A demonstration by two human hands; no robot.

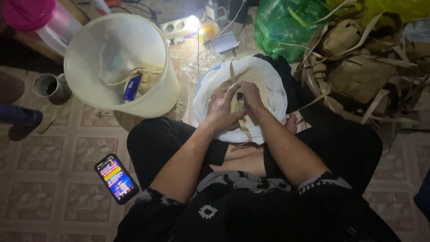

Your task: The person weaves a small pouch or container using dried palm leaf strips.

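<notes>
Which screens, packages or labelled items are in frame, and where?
Phone: on the tiled floor left of the person's knee, black slab, lit screen in red, yellow and blue.
Small packet: inside the pale bucket, flat, blue.
Small container: floor at top centre, by a white power strip, orange and white label.

Open floor: tiles (53, 152) at 8 o'clock, bare except the phone (116, 178).
Blocked 11 o'clock: tipped pale bucket (121, 62), cup (48, 85) beside it.
Blocked 2 o'clock: heap of woven leaf pouches (363, 71), green bag (286, 24).
Centre: white rice bag (268, 89) between the knees.
</notes>
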